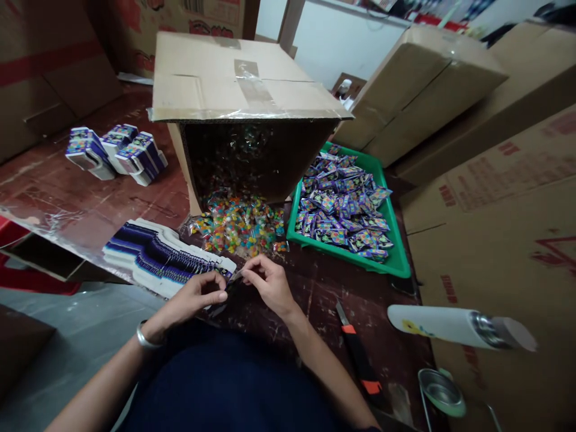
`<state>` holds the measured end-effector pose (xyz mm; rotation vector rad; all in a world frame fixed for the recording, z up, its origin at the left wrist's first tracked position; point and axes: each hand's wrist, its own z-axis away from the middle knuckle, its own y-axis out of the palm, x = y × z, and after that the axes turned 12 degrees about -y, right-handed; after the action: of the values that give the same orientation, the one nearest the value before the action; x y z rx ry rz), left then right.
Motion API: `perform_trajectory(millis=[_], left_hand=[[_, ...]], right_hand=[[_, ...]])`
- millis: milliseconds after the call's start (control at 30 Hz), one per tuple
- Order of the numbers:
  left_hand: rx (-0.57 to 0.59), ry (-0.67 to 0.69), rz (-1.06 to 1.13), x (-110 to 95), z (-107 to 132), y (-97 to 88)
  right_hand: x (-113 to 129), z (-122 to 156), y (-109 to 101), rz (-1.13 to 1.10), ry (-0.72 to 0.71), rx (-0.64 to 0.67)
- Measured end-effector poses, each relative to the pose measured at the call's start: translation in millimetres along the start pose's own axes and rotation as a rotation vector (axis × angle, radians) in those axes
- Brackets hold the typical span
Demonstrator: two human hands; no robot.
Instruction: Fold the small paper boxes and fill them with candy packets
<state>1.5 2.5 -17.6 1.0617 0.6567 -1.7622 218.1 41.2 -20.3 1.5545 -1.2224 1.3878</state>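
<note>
A long row of flat, folded small cartons, purple, blue and white, lies on the table in front of me. At its right end my left hand is curled round the edge of a small carton, thumb and forefinger a little apart. My right hand pinches the upper end of that same thin piece between thumb and fingertips. Its printed face is mostly hidden and dark. Just beyond the hands, clear packets of coloured candies spill from a cardboard box lying on its side.
A green tray of purple sachets stands right of the box. Nearer me lie an orange-and-black utility knife, blade bare, a white flask and a metal cup. Assembled cartons sit at the left. Large boxes wall the right side.
</note>
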Motion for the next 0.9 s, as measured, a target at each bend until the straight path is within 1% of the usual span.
perform_trajectory(millis=[67,167,200,267,300,367,433,500,567,633,667,800,867,900], left_hand=[[0.105,-0.035,0.212,0,-4,4.0],[0.184,-0.037,0.454,4,-9,12.1],[0.195,-0.031,0.496,5,-10,14.3],[0.188,-0.016,0.520,6,-12,17.2],[0.176,-0.007,0.508,6,-13,18.0],[0.157,-0.003,0.443,5,-12,18.8],[0.169,-0.009,0.342,3,-12,19.6],[0.150,0.001,0.248,2,-12,20.8],[0.079,0.022,0.213,2,-14,22.2],[-0.030,0.042,0.241,4,-16,24.2],[-0.081,0.048,0.264,5,-18,25.7],[-0.307,0.091,0.334,8,-22,35.8],[-0.414,0.128,0.348,8,-22,41.7],[-0.441,0.141,0.338,8,-21,44.0]], right_hand=[[4,4,1,0.061,-0.066,-0.034],[9,13,0,0.288,-0.213,-0.085],[10,16,0,0.373,-0.253,-0.072],[12,22,-1,0.465,-0.291,0.023],[12,24,-2,0.463,-0.281,0.084],[12,25,-3,0.384,-0.206,0.174],[11,24,-5,0.281,-0.101,0.197],[8,22,-7,0.206,-0.039,0.178],[6,21,-7,0.158,-0.034,0.066],[3,21,-5,0.113,-0.027,-0.076],[1,22,-3,0.098,-0.018,-0.116],[-6,26,10,0.122,-0.008,-0.128],[-10,27,17,0.088,-0.021,-0.215],[-11,27,19,0.056,-0.030,-0.264]])
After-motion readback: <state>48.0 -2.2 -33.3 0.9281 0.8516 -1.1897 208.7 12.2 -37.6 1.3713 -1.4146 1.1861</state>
